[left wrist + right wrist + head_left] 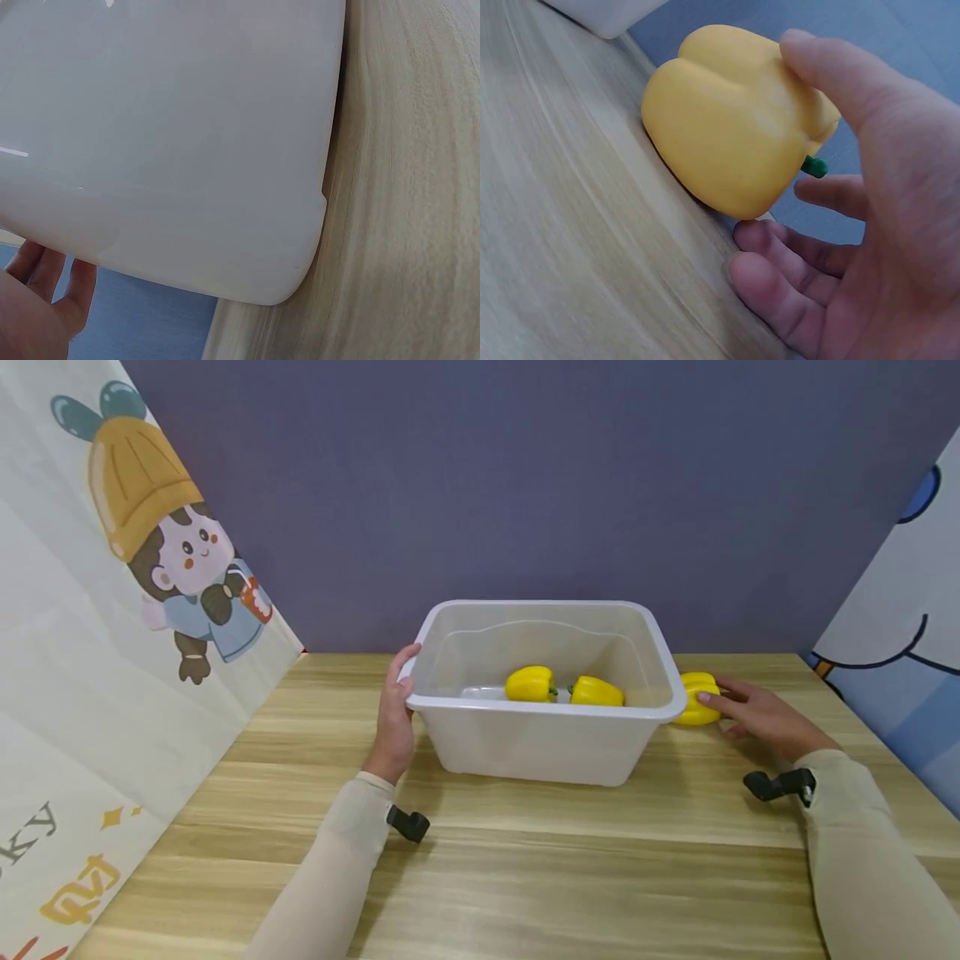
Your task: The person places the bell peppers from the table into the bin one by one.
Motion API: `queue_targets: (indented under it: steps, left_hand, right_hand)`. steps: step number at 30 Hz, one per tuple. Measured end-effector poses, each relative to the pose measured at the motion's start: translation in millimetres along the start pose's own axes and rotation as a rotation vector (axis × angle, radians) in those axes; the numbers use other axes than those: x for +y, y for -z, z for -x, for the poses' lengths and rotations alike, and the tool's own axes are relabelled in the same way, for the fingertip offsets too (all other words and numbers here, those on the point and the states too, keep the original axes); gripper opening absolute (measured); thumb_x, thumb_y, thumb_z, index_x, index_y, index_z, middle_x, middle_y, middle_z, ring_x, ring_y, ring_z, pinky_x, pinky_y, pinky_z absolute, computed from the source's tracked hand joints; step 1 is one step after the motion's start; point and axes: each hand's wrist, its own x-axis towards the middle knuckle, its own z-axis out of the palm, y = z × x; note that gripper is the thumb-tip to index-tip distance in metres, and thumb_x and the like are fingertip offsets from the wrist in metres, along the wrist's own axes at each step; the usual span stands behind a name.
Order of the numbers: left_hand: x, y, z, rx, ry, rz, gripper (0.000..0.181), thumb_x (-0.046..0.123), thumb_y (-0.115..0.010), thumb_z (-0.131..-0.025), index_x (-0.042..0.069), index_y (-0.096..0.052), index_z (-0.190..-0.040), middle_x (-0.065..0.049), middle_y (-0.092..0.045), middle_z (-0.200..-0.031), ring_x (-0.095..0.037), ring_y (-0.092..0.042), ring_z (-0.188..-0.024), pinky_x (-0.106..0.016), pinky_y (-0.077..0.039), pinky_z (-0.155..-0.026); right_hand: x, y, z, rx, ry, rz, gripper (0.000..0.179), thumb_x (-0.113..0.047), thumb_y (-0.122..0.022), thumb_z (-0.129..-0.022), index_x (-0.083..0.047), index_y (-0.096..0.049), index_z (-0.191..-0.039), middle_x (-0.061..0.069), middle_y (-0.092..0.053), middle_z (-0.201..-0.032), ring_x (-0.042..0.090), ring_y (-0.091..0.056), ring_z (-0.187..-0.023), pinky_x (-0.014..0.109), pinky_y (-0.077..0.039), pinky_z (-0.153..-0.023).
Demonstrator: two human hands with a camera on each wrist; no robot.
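Note:
A white plastic bin (pixel 536 743) stands on the wooden table, with two yellow bell peppers (pixel 529 684) inside. My left hand (pixel 393 718) holds its left rim; in the left wrist view, fingers (pixel 46 274) show at the bin's outer edge. Just right of the bin, a third yellow bell pepper (pixel 720 124) lies on the table, its green stem toward my palm. The thumb of my right hand (pixel 768 717) touches that pepper, while the other fingers (pixel 761 281) bend loosely near its stem end without wrapping round it.
A dark blue-grey panel (pixel 510 485) rises behind the wooden table (pixel 540 877). White sheets with cartoon prints flank both sides, including a figure (pixel 195 552) at left. Black wrist mounts (pixel 408 823) sit on both sleeves.

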Motion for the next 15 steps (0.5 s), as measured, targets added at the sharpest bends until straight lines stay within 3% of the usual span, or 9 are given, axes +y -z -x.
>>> queue_targets:
  steps: [7, 15]
  left_hand:
    - [-0.3, 1.0, 0.6, -0.003, -0.003, 0.001, 0.059, 0.034, -0.03, -0.097, 0.009, -0.039, -0.149, -0.033, -0.045, -0.124, -0.017, -0.052, -0.1, -0.032, -0.04, -0.086]
    - [-0.1, 1.4, 0.7, -0.002, 0.005, -0.006, 0.058, 0.033, -0.029, -0.097, 0.01, -0.039, -0.149, -0.033, -0.046, -0.125, -0.031, -0.05, -0.104, -0.033, -0.039, -0.087]
  right_hand:
    - [-1.7, -1.2, 0.6, -0.011, 0.042, -0.014, 0.095, -0.06, -0.047, -0.098, -0.007, 0.002, -0.16, 0.035, -0.011, -0.159, 0.052, -0.032, -0.136, 0.05, -0.054, -0.087]
    - [-1.7, -2.1, 0.1, -0.017, 0.079, 0.003, 0.091, -0.057, -0.046, -0.1, -0.005, -0.003, -0.16, 0.034, -0.017, -0.158, 0.051, -0.034, -0.134, 0.051, -0.053, -0.086]
